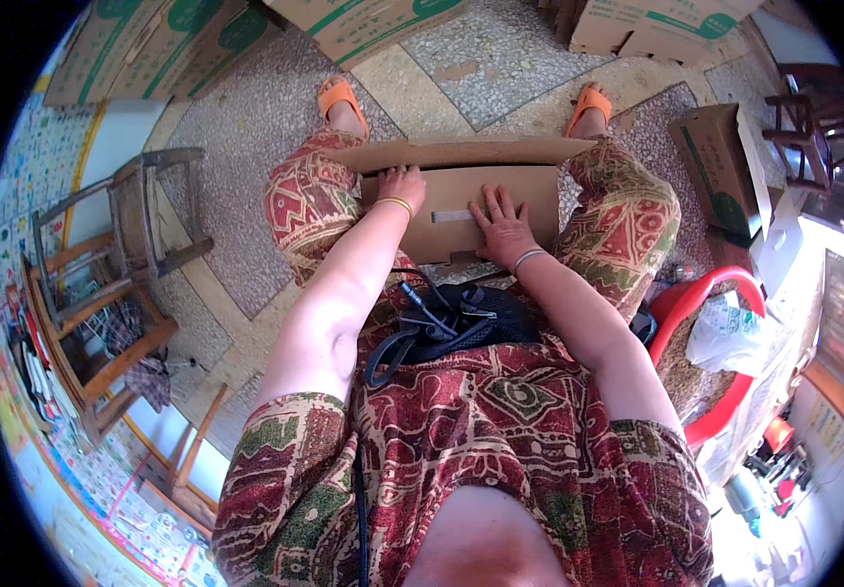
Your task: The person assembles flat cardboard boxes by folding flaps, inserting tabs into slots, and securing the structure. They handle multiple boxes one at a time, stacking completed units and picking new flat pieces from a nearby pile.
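Note:
A brown cardboard box (pixel 446 235) lies between my knees, with a long flap (pixel 471 152) standing up along its far side. My left hand (pixel 402 191) is at the box's far left, its fingers bent together over the panel's edge beside the raised flap. The fingertips are partly hidden there. Flat on the panel to the right rests my right hand (pixel 506 227), fingers spread and holding nothing. A pale strip (pixel 451 216) shows on the cardboard between both hands.
Large cardboard boxes with green print (pixel 373 29) stand at the far side. Wooden chair frames (pixel 148 215) are on the left. To the right are a smaller carton (pixel 720 166), a red-rimmed round seat (pixel 691 293) and a white plastic bag (pixel 730 333). A black pouch (pixel 471 318) sits at my waist.

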A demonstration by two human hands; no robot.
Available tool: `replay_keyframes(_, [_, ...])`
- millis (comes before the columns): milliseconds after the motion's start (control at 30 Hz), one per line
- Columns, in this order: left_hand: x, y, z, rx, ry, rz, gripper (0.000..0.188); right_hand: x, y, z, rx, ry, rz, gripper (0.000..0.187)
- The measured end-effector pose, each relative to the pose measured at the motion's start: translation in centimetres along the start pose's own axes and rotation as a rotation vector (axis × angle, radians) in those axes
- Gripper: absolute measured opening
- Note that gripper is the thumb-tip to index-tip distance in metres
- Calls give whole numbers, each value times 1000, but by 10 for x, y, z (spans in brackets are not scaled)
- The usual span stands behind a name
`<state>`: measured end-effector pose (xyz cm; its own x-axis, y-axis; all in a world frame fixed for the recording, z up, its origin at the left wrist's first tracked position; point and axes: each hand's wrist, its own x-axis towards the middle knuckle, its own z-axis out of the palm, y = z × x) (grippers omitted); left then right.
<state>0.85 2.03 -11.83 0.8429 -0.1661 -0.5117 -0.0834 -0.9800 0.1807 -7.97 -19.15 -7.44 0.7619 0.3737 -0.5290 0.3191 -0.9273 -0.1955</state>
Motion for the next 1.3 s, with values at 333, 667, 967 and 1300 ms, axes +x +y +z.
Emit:
replay_keyframes(333, [-18, 13, -22, 112, -177, 52, 74, -6, 6, 3, 4, -14, 40, 86])
replay_keyframes(667, [-57, 23, -109, -75, -165, 334, 37, 0, 4, -10, 20, -77, 57, 87])
replay_keyframes(967, [-51, 27, -160, -291, 673, 462, 43, 5, 3, -32, 7, -98, 40, 101])
replay_keyframes(1300, [-73, 32, -128, -111, 132, 472, 28, 5, 1, -18, 35, -68, 75, 101])
